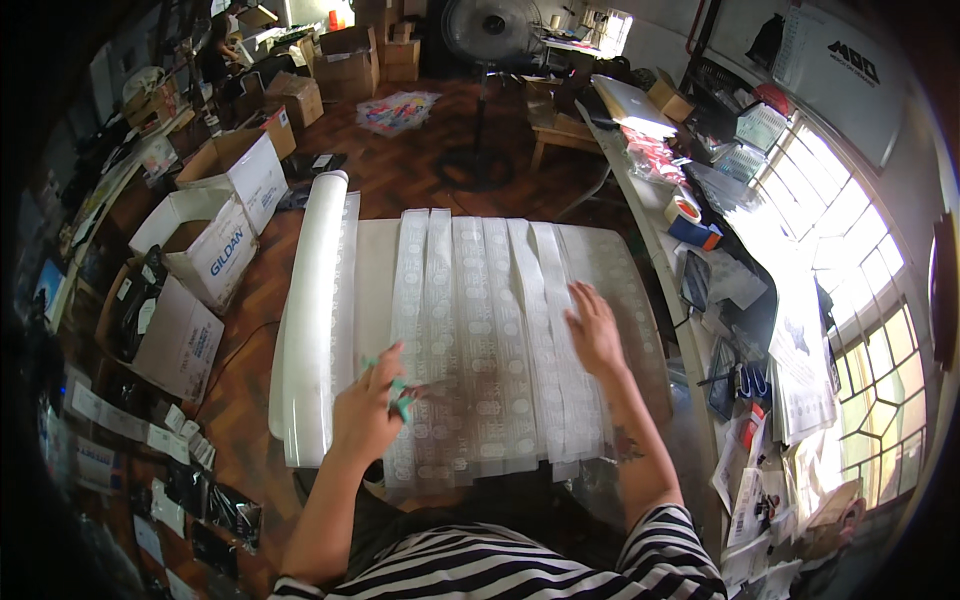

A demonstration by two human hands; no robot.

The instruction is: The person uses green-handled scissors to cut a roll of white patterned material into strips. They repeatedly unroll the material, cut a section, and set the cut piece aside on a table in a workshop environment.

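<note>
My left hand (368,418) grips a pair of scissors (402,398) with green handles, their blades pointing right over the table. Under and ahead of it lie several long translucent printed strips (480,330), side by side and partly overlapping, running from the table's far edge to its near edge. My right hand (594,328) rests with fingers stretched over the strips on the right. To the left of my left hand, a thick white roll of film (315,320) lies lengthwise, with a narrow printed strip (347,270) along its right side.
The pale table (375,250) has rounded corners. Open cardboard boxes (215,250) stand on the floor at left. A standing fan (485,120) is beyond the far edge. On the right, a long side table (640,195) holds papers, a tape roll (684,209) and clutter beneath a grilled window (860,350).
</note>
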